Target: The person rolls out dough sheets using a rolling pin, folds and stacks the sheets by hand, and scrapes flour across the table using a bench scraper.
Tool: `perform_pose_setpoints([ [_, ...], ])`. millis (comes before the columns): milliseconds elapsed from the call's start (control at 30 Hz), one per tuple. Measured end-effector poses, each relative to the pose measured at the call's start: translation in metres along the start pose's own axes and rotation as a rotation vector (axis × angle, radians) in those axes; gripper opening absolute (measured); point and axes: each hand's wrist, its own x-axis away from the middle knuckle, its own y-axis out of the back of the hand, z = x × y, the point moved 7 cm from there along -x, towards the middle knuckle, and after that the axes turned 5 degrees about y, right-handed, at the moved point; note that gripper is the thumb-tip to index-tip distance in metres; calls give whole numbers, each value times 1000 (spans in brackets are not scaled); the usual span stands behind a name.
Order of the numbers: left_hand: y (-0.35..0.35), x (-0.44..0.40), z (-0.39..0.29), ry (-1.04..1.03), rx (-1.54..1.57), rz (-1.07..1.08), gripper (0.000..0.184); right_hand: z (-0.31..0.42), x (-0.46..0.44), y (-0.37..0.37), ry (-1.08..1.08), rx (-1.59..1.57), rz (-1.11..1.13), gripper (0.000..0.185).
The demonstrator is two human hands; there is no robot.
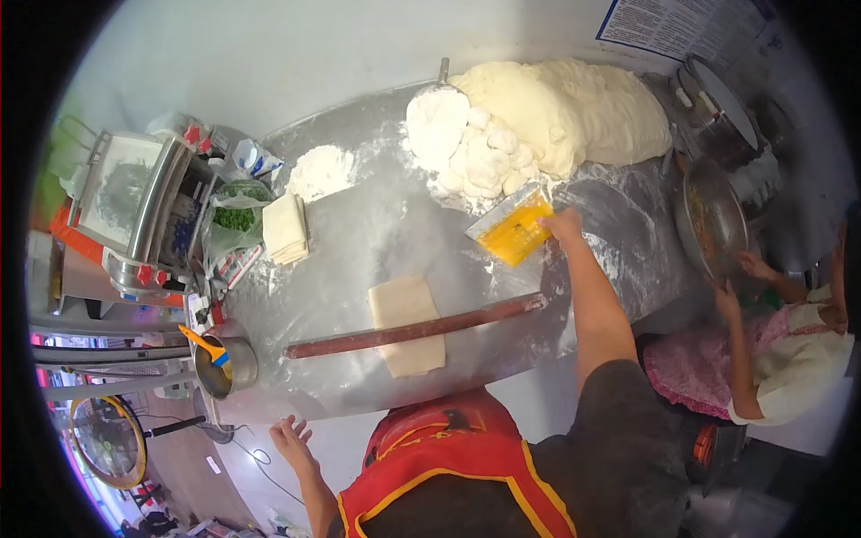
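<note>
My right hand (563, 228) grips a yellow dough scraper (515, 237) at its edge, with the blade flat near the floury tabletop and just below a heap of dough lumps (489, 163). A large mass of dough (583, 112) lies behind. My left hand (292, 441) hangs off the table's front edge, fingers apart, holding nothing. Between my hands, a long brown rolling pin (484, 315) rests across a flat dough sheet (405, 301). Farther left sits a folded stack of dough sheets (285, 229).
Flour (321, 173) is heaped at the back left, and more flour (437, 124) lies by a metal scoop handle. A pot (242, 360) with an orange brush (210, 345) stands front left, near bagged greens (235, 215) and a roller machine (148, 206). Right, another person holds a metal bowl (713, 220).
</note>
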Motion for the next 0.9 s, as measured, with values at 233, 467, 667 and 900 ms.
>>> perform_pose_setpoints([
  [233,-47,9,-1,-31,22,91,23,55,48,90,-82,-552,109,14],
  [467,-171,51,-89,-800,-746,168,46,105,-59,185,44,-1015,-237,39],
  [667,-197,11,-103,-942,-1116,356,55,143,98,80,606,-113,-102,53],
  [900,-206,-50,-80,-954,-933,497,47,146,269,-72,776,194,188,56],
])
